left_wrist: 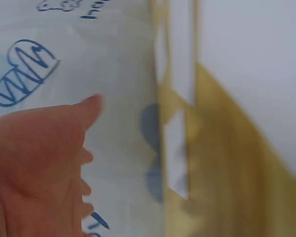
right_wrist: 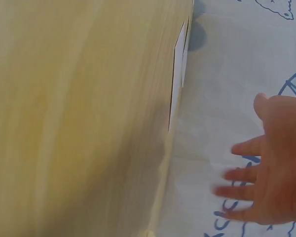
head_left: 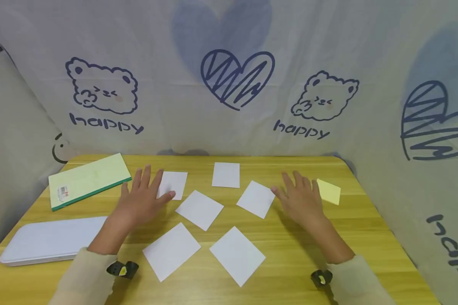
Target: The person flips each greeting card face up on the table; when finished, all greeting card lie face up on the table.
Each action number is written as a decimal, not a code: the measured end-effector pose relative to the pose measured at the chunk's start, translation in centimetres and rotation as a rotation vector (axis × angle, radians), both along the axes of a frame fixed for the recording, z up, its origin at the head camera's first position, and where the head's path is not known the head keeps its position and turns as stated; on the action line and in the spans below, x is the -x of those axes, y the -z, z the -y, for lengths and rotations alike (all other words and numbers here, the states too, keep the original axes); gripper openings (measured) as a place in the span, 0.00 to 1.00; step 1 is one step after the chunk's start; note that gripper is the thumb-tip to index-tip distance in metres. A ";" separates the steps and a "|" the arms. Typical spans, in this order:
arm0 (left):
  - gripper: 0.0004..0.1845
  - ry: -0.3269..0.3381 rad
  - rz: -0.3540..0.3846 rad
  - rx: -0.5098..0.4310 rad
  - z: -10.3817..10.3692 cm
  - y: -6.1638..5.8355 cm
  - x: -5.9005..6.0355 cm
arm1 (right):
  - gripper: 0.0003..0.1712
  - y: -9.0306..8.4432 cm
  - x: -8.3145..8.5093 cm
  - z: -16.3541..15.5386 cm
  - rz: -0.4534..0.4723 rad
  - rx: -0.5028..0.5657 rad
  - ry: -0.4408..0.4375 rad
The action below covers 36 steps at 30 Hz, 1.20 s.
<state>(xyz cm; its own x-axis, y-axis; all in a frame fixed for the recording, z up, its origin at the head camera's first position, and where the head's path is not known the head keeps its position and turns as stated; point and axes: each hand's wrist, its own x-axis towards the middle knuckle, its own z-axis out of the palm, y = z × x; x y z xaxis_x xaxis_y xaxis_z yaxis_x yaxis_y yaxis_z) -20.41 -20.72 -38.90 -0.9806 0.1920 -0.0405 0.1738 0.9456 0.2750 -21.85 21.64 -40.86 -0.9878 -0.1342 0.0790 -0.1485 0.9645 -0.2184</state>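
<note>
Several white paper squares lie spread over the wooden table. My left hand (head_left: 143, 199), fingers spread, hovers by the left-hand white square (head_left: 177, 183) and partly covers it in the head view. My right hand (head_left: 300, 198) is also spread, between a tilted white square (head_left: 256, 199) and a small yellow pad (head_left: 329, 192). Other white squares lie at the back (head_left: 226, 175), in the middle (head_left: 200, 210) and toward the front (head_left: 238, 256), with a larger white piece (head_left: 172, 251) at front left. Both wrist views show the hands (left_wrist: 39, 168) (right_wrist: 283, 160) holding nothing.
A pale green pad (head_left: 89, 181) with a dark green edge lies at the back left of the table (head_left: 290, 271). In front of it is a white flat case (head_left: 53, 239), partly behind the left forearm. A printed cloth (head_left: 168, 101) hangs behind the table.
</note>
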 end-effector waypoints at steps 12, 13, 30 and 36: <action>0.27 0.377 0.149 -0.345 -9.9 -0.9 7.5 | 0.34 2.5 2.1 -2.1 0.146 0.382 -0.019; 0.26 0.389 0.177 -0.368 -10.7 -0.7 8.1 | 0.33 2.7 2.3 -2.1 0.148 0.402 -0.019; 0.22 0.399 0.289 -0.404 -19.5 2.9 14.1 | 0.38 3.4 3.8 -0.5 0.236 0.258 0.064; 0.24 0.392 0.308 -0.304 -20.5 3.1 14.2 | 0.34 3.2 3.8 -0.1 0.241 0.262 0.069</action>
<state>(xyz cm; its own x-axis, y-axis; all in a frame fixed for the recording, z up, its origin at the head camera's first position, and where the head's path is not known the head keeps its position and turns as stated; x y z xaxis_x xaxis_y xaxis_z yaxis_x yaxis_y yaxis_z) -34.56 -0.18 -41.98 -0.7855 0.5860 -0.1990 0.3641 0.6976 0.6170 -25.63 21.72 -44.08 -0.9883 -0.0722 -0.1342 0.0011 0.8773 -0.4800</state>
